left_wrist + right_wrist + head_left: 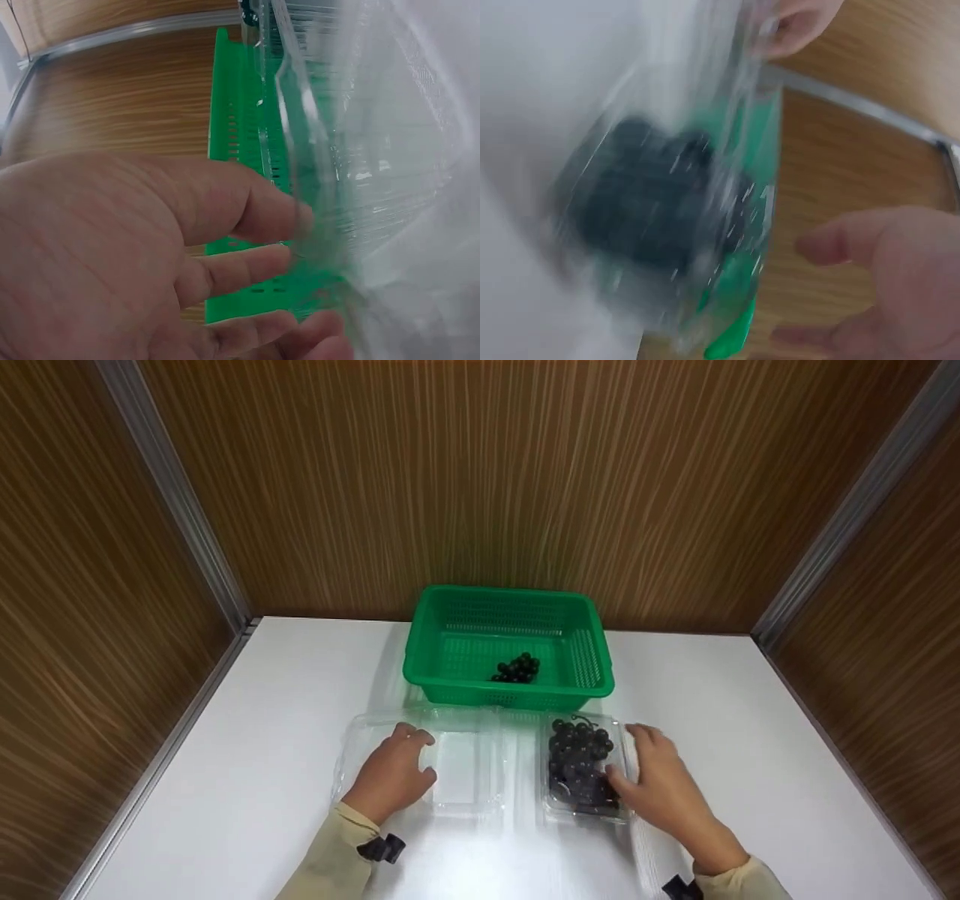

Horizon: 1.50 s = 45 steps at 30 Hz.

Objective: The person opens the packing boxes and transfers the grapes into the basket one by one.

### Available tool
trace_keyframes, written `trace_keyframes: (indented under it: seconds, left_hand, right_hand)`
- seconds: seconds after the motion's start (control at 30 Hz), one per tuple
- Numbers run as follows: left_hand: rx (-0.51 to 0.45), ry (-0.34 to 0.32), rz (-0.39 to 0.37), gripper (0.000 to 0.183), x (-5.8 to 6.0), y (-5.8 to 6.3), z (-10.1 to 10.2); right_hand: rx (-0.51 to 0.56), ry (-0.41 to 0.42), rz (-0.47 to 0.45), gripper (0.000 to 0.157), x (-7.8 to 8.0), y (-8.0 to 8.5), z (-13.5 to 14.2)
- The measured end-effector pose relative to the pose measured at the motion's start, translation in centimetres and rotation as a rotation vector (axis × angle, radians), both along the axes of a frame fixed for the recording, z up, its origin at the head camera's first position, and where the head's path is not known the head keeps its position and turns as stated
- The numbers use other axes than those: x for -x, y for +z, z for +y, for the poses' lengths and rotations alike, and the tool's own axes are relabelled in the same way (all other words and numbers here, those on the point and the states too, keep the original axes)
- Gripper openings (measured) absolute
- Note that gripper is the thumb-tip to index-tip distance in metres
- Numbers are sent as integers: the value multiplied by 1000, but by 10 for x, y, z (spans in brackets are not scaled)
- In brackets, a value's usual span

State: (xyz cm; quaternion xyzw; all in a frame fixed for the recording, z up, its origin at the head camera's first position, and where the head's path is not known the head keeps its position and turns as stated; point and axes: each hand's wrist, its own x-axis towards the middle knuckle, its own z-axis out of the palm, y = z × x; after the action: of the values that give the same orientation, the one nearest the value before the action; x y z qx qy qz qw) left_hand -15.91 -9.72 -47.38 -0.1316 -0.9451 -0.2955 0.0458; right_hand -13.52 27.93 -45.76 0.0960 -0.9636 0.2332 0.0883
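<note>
A clear plastic clamshell box (551, 808) filled with dark grapes (574, 761) sits on the white table. My right hand (660, 780) is at its right side, thumb and fingers spread apart; in the right wrist view the fingers (825, 244) stand away from the box. To the left lies more clear plastic packaging (457, 769) with nothing in it; I cannot tell whether it joins the grape box. Over its left part is my left hand (394, 776), fingers loosely bent. In the left wrist view its thumb (277, 214) meets or overlaps the plastic edge.
Behind the packaging stands a green perforated basket (510, 699) with a small bunch of dark grapes (517, 667) in it. Wood-patterned panels (495, 472) enclose the white table (705, 697) at the back and both sides.
</note>
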Motion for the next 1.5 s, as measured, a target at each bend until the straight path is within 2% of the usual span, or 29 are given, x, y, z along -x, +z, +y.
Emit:
trace_keyframes:
  seconds: [0.07, 0.13, 0.27, 0.37, 0.47, 0.6, 0.73, 0.9, 1.03, 1.2, 1.4, 1.5]
  left_hand:
    - [8, 7, 27, 39, -4, 6, 4]
    - [0, -13, 74, 42, -8, 12, 12]
    - [4, -195, 111, 60, -16, 23, 45]
    - [42, -326, 89, 74, -18, 24, 70]
    - [99, -367, 64, 84, -19, 20, 86]
    - [152, -389, 42, 91, -17, 11, 99]
    - [172, -393, 44, 91, -15, 5, 103]
    - [220, -393, 54, 88, -14, 2, 104]
    - [263, -386, 52, 90, -17, 1, 103]
    - [302, -366, 51, 94, -18, 1, 101]
    - [272, -352, 47, 92, -18, 1, 96]
    - [248, -345, 38, 91, -18, 1, 93]
  right_hand:
    - [-20, -54, -60, 73, 0, -1, 7]
    - [-17, -71, -135, 73, 0, -4, 9]
    - [48, -49, -217, 67, 1, -9, 3]
    - [92, -38, -226, 66, 3, -11, -6]
    - [158, -40, -232, 64, 6, -14, -13]
    - [292, -40, -269, 60, 12, -17, -17]
    - [418, -42, -345, 55, 16, -21, -15]
    - [506, -54, -386, 50, 18, -27, -14]
    - [526, -61, -369, 44, 16, -30, -16]
    - [489, -40, -390, 36, 12, -31, -24]
    - [458, 50, -345, 33, 8, -32, -28]
    - [480, 134, -334, 26, 4, -35, -26]
